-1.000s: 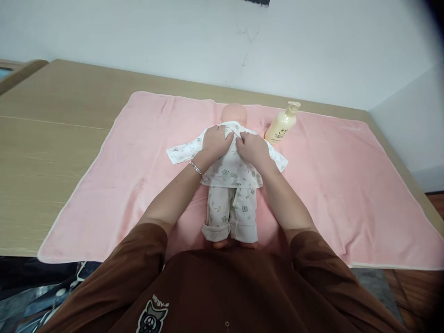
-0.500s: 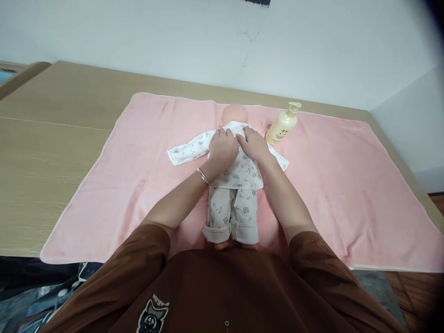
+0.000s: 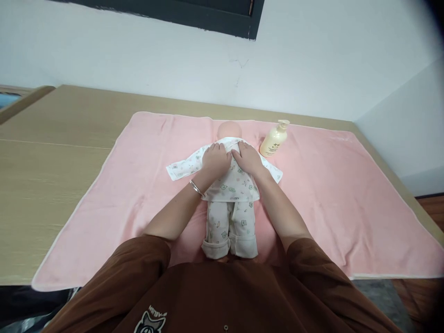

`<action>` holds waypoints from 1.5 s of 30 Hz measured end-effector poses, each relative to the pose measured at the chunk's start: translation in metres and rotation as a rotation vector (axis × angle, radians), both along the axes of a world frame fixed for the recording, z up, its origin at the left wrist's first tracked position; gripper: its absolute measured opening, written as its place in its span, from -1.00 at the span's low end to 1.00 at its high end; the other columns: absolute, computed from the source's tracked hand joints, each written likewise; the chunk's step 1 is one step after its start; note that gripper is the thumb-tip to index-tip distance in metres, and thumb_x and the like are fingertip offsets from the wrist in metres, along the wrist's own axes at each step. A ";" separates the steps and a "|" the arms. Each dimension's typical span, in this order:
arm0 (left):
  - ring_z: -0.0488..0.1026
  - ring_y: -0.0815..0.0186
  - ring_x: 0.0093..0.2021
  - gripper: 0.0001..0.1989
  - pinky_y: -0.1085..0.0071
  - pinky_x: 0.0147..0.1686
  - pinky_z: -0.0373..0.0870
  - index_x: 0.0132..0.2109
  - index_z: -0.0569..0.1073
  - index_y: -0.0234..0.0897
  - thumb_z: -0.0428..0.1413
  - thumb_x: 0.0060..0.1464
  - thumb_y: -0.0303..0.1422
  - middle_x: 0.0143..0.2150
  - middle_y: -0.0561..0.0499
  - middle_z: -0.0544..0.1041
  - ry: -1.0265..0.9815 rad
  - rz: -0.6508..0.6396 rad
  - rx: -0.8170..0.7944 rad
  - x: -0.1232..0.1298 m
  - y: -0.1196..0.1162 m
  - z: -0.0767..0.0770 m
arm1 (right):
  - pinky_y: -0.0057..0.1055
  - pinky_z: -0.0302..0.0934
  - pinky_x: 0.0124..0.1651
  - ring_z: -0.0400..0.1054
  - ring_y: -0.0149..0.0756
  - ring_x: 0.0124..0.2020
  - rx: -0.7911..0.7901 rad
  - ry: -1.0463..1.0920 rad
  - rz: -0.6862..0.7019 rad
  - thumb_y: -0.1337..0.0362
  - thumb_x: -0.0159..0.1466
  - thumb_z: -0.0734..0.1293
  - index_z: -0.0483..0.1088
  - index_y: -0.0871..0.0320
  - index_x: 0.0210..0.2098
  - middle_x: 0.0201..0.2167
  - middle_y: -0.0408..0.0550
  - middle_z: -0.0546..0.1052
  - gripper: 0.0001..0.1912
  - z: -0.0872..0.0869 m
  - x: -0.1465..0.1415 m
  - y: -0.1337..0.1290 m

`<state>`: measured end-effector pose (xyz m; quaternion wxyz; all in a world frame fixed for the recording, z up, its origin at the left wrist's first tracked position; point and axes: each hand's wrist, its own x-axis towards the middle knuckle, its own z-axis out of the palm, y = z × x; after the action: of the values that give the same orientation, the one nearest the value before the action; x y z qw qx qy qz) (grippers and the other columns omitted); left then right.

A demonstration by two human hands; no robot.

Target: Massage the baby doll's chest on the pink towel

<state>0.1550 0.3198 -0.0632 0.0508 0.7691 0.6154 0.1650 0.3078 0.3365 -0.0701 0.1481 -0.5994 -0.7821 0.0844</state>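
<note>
A baby doll [image 3: 229, 130] lies on a pink blanket, its head away from me and its feet by my shirt. It wears a white printed top [image 3: 236, 187] with spread sleeves and white printed trousers [image 3: 218, 224] with rolled cuffs. My left hand [image 3: 217, 162], with a silver bracelet on the wrist, has its fingers closed on the top's upper front. Beside it my right hand [image 3: 249, 158] pinches the top near the collar. Both hands rest on the doll's chest.
The pink blanket [image 3: 329, 199] covers much of a wooden table [image 3: 45, 180]. A cream pump bottle [image 3: 274, 140] stands just beyond the doll's right-hand sleeve. Behind the table rises a white wall [image 3: 305, 60] with a dark frame [image 3: 208, 16] at the top.
The camera view has tilted up, so the scene sits lower and more of the dark frame shows. Both hands stay at the top's upper front.
</note>
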 end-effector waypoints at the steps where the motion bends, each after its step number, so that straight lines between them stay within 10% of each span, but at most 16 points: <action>1: 0.42 -0.07 0.27 -0.62 0.07 0.28 0.31 0.11 0.45 -0.44 -0.11 0.37 -0.29 0.16 -0.38 0.54 -0.003 -0.013 -0.017 -0.002 0.004 0.000 | -0.06 0.10 0.41 0.22 0.10 0.38 -0.005 0.000 -0.007 0.07 0.51 0.04 0.26 0.43 0.31 0.35 0.34 0.36 -0.38 0.000 0.000 0.000; 21: 0.38 -0.10 0.32 -0.38 0.07 0.35 0.23 0.33 0.34 -0.48 -0.10 0.32 -0.14 0.27 -0.37 0.47 -0.080 -0.012 -0.078 -0.012 0.027 -0.016 | -0.06 0.06 0.43 0.23 0.11 0.37 0.025 -0.014 0.028 0.13 0.51 0.06 0.19 0.39 0.41 0.37 0.25 0.35 -0.38 -0.003 0.002 0.003; 30: 0.36 -0.09 0.33 -0.37 0.05 0.34 0.24 0.36 0.31 -0.45 -0.10 0.33 -0.11 0.30 -0.35 0.45 -0.074 -0.039 -0.111 -0.014 0.026 -0.012 | -0.09 0.20 0.28 0.38 0.10 0.19 0.082 -0.159 -0.049 0.24 0.53 0.02 0.42 0.40 0.12 0.07 0.30 0.56 -0.53 0.008 -0.013 -0.017; 45: 0.46 -0.05 0.13 -0.64 0.10 0.21 0.31 0.05 0.49 -0.43 -0.13 0.38 -0.35 0.06 -0.32 0.57 -0.024 -0.029 0.120 -0.001 0.011 -0.016 | -0.07 -0.06 0.51 0.06 0.06 0.49 -0.053 -0.046 -0.038 0.13 0.52 0.02 0.06 0.49 0.46 0.46 0.32 0.19 -0.33 -0.002 -0.004 0.002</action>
<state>0.1539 0.3308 -0.0794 0.0144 0.7775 0.5926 0.2100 0.3035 0.3381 -0.0720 0.1157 -0.6196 -0.7713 0.0882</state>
